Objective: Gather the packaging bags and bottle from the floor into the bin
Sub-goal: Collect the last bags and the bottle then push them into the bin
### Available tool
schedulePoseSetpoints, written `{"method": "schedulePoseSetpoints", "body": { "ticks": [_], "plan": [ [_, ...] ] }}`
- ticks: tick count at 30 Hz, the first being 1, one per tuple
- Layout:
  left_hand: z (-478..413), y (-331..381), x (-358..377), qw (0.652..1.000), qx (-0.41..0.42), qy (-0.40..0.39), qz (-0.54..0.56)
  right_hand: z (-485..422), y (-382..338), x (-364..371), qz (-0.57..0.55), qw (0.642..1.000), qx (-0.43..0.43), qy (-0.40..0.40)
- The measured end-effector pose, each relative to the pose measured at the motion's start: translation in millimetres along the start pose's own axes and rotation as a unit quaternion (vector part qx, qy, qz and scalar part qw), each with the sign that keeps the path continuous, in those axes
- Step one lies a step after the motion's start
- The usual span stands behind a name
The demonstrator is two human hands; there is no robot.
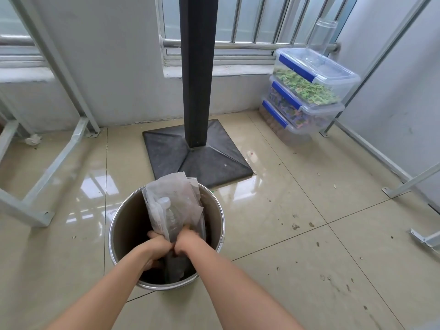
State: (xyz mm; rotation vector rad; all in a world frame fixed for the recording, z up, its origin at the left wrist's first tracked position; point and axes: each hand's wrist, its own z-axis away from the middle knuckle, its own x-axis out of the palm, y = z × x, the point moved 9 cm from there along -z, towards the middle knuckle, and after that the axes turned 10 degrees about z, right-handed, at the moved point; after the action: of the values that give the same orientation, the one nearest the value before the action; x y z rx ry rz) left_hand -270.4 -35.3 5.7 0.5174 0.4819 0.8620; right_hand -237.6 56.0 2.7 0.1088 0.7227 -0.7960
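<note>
Two hands inside the metal bin (214, 217), left hand (158, 245) and right hand (187, 242) both clenched on the packaging bags (176, 201), bottle (170, 215) among them.

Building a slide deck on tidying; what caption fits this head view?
Both hands, left hand and right hand, press packaging bags and a bottle into the metal bin.

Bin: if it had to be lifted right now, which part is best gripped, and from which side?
Probably the rolled rim of the bin, gripped from above at its bare left and right sides. The wall looks smooth and wide, offering little purchase, and no handle shows. The bags stick out past the far edge, and the left hand and right hand fill the near part.
</note>
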Motion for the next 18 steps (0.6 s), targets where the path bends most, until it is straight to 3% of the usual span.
{"method": "schedulePoseSetpoints", "body": {
  "ticks": [7,13,18],
  "plan": [
    [-11,-11,-4,0.998,-0.052,-0.039,0.003,8,-5,7,-0.057,0.998,-0.003,-0.021],
    [-2,-8,-26,0.998,-0.038,0.033,0.044,21,1,-17,-0.156,0.985,0.024,0.076],
    [12,6,-44,0.993,-0.018,0.061,0.103,42,-2,-37,-0.194,0.977,0.02,0.084]
  ]
}}
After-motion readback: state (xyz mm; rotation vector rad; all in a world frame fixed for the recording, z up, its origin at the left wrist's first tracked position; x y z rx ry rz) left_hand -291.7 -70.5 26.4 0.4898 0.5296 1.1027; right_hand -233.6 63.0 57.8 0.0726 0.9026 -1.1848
